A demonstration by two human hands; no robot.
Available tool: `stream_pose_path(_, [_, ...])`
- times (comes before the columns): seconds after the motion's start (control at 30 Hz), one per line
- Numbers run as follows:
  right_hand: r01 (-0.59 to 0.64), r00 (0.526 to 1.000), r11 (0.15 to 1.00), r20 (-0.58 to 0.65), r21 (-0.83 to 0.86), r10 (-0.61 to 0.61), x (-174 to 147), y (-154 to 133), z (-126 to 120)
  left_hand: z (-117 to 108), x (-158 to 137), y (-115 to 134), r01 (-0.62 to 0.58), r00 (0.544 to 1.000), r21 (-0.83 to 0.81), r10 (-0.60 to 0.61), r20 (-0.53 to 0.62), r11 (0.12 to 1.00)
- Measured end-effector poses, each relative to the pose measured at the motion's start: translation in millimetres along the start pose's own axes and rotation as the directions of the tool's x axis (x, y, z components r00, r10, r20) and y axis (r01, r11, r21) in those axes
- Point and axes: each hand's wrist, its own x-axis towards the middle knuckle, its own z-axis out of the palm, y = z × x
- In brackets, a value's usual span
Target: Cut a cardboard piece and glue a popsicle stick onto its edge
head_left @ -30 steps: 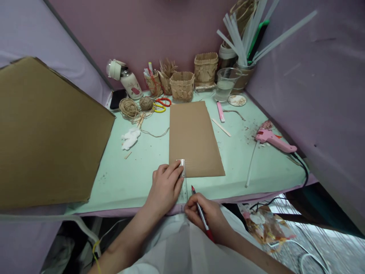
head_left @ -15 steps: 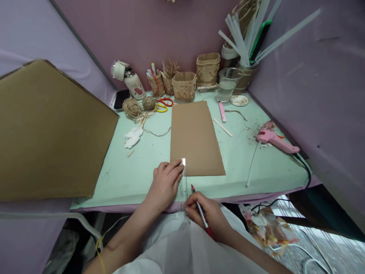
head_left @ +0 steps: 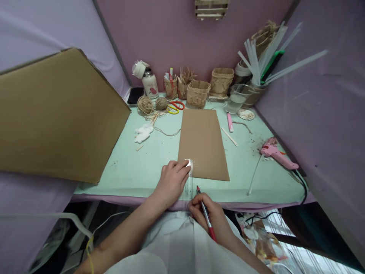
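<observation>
A clear ruler [head_left: 188, 186] lies across the near left part of a brown cardboard sheet [head_left: 202, 140] and runs out over the table's front edge. My left hand [head_left: 173, 182] presses its far end against the cardboard, fingers bent together on it. My right hand [head_left: 212, 215] is closed around a red-and-silver pen [head_left: 205, 213], its red tip pointing up and away, clear of the sheet. The thumb and fingers of that hand are at the ruler's near end; whether they also pinch it I cannot tell.
A pink craft knife [head_left: 229, 122] and a wooden stick [head_left: 229, 137] lie right of the sheet. Farther right rests a pink glue gun [head_left: 278, 154]. Twine balls [head_left: 145, 105], scissors [head_left: 177, 105] and baskets [head_left: 198, 94] stand behind. A large cardboard piece [head_left: 57, 118] leans at left.
The head view has tilted up and shifted left, so the table items appear farther right and mostly lower. Both hands keep nearly the same hold on ruler and pen.
</observation>
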Motion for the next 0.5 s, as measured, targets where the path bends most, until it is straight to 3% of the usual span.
stream_pose_path(0.5, [-0.021, 1.000, 0.997, -0.016, -0.068, 0.020, -3.9, -3.2, 1.7, -0.7, -1.3, -3.0, -0.013, 1.000, -0.024, 0.014, 0.006, 1.000])
